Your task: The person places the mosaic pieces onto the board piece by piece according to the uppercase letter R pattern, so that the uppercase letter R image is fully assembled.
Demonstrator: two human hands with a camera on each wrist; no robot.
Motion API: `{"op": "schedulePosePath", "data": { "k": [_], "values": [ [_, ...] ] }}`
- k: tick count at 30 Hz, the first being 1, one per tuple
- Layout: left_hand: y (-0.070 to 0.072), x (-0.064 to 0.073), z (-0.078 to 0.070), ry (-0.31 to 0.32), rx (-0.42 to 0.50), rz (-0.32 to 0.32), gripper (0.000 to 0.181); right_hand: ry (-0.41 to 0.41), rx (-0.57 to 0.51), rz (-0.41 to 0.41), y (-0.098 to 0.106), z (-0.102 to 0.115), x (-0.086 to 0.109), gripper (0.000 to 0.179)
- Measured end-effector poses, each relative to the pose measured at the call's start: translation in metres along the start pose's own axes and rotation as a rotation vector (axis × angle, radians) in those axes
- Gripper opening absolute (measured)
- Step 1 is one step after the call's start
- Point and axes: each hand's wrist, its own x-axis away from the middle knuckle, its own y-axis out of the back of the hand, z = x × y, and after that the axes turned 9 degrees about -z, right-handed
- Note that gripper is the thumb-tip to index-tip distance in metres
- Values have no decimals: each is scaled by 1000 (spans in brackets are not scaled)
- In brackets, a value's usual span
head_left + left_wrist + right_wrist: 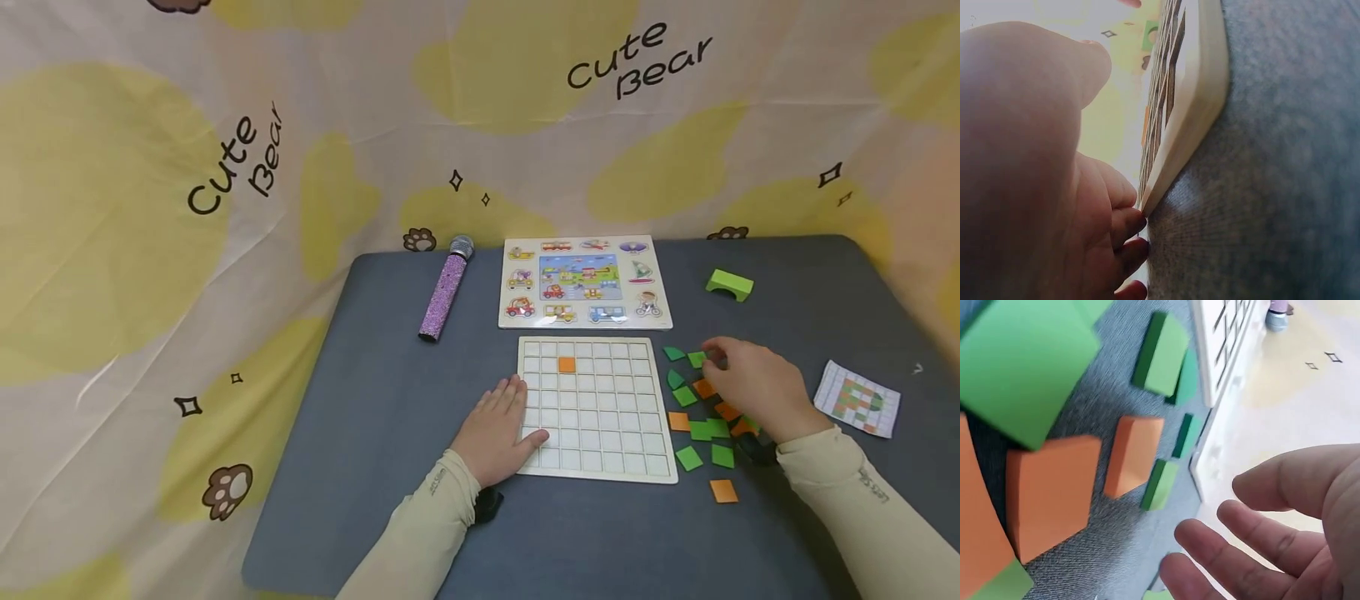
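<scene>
A white grid board (588,422) lies on the table with one orange square tile (567,364) in its upper part. My left hand (491,437) rests along the board's left edge, fingers extended and thumb over the grid. Right of the board is a loose spread of green tiles (688,458), orange tiles (723,492) and dark green rounded pieces (673,353). Over the far part of this spread hovers my right hand (757,387). In the right wrist view its thumb and fingers (1254,534) are apart, bent loosely, with no tile between them.
Behind the board lies a picture puzzle (637,246) with vehicle drawings. A glittery purple microphone (444,296) lies to its left. A green arch block (730,284) stands at the back right, and a printed pattern card (857,400) lies beyond my right hand.
</scene>
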Motion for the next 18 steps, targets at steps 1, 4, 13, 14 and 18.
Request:
{"op": "schedulePosePath", "data": {
  "k": [1,4,13,14,18],
  "values": [
    [0,0,0,-2,-3,0,86,1,10,-4,0,-2,-2,41],
    [1,-1,-1,-5,-3,-1,86,-3,43,12,-2,-6,-8,42],
    [-1,-1,2,-13,-6,-2,86,-40,128,72,-14,-5,-27,46],
    [-1,-1,2,-14,-5,-5,86,-43,133,70,-15,-4,-27,46],
    [-1,-1,2,-12,4,2,86,-60,149,72,-15,-2,-28,46]
  ]
}}
